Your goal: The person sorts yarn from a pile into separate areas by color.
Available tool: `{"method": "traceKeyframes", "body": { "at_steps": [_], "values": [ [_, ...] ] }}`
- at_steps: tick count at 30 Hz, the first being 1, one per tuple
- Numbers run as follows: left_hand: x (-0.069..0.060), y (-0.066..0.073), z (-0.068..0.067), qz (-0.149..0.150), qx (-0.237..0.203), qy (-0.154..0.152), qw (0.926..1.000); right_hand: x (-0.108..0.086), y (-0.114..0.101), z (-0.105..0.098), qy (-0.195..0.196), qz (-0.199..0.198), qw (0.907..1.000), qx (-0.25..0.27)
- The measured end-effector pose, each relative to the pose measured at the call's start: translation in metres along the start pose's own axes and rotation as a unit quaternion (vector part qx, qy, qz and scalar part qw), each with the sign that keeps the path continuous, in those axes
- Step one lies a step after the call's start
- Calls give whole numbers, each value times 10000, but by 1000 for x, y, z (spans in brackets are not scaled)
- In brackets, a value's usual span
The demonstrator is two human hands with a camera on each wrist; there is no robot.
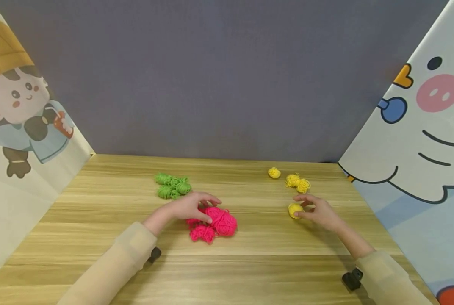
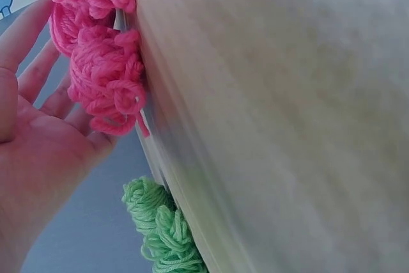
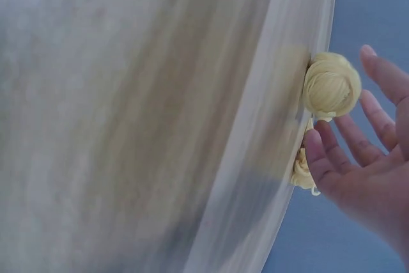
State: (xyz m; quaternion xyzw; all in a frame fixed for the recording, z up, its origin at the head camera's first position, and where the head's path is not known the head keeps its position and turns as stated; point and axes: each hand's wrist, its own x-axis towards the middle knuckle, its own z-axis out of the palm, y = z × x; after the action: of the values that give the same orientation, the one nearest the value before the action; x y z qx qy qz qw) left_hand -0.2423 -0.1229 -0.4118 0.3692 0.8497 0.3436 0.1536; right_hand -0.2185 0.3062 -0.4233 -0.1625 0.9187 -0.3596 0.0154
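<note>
Well out to the left of the left hand point(image 1: 189, 206), a pale panel point(image 1: 15, 224) printed with a cartoon figure point(image 1: 25, 116). Behind the same hand, round the forearm, a cream left sleeve point(image 1: 114, 264), with a small black device point(image 1: 155, 254) beside the cuff. Just beyond the left hand and slightly to its left, several green yarn balls point(image 1: 172, 186), bunched together on the wood-grained worktop point(image 1: 257, 262). At the left hand itself, fingers apart and loosely bent, thumb held away from them. Under its thumb and out to its right, a large pink yarn ball point(image 1: 225, 222); on the near side, a smaller pink clump point(image 1: 202, 234), just beside the large one. Firmness of any contact there, impossible to tell. Beyond both hands, a grey backdrop point(image 1: 215, 84).

Farther out, beyond the right hand point(image 1: 318, 212) and to its left, a lone yellow ball point(image 1: 274, 173). Between the right hand's thumb and forefinger, a nearer yellow ball point(image 1: 294, 210); fingers spread apart round it, not clamped. Directly beyond, two yellow balls point(image 1: 297, 183), touching. To the right, a white-and-blue panel point(image 1: 433, 237).
</note>
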Motion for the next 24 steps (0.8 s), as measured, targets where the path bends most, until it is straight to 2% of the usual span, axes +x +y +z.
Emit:
{"method": "traceKeyframes", "body": {
  "at_steps": [8, 12, 17, 24],
  "values": [
    [2, 2, -1, -105, -39, -240, 9996, 4, 7, 0, -302, 46, 9994, -170],
    [4, 1, -1, -262, -71, -255, 9993, 6, 5, 0, -397, 53, 9990, -211],
    [7, -2, -1, -301, 3, -261, 9992, 9, 6, -1, -366, 88, 9987, -352],
    [8, -1, -2, -548, -40, -323, 9980, 9, 8, -1, -337, 17, 9988, -348]
  ]
}}
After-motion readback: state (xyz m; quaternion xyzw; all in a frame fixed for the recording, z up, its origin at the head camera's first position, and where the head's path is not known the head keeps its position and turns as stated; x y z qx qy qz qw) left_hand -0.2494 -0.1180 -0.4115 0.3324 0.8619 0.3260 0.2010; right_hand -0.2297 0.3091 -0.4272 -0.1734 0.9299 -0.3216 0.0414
